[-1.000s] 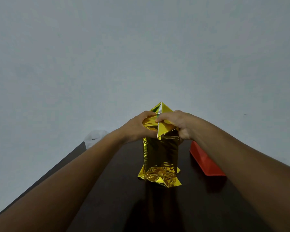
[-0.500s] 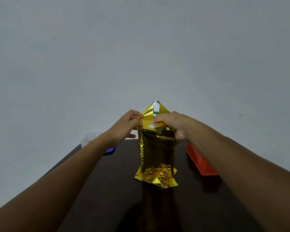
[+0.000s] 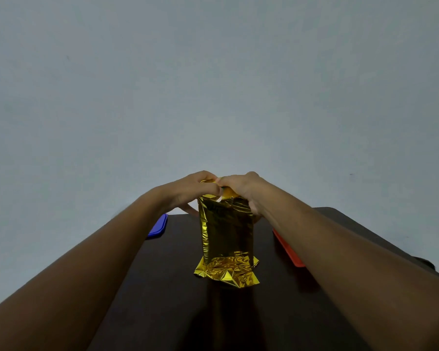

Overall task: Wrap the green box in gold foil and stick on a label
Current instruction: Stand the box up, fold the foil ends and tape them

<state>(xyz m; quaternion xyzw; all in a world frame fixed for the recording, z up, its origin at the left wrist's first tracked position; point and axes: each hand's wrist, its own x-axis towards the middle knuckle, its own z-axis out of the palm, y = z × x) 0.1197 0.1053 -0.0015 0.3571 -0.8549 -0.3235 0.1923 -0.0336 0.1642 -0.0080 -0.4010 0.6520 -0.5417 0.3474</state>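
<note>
Standing upright at the middle of the dark counter [image 3: 162, 312], the foil-wrapped box [image 3: 226, 234] had its gold foil crumpled and splayed out at the base. Both hands met at its top: the left hand [image 3: 190, 190] and the right hand [image 3: 241, 187] each pinched the gathered foil in a curled grip. A blue object [image 3: 159, 226] lay to the left, a red one [image 3: 287, 249] to the right
</note>
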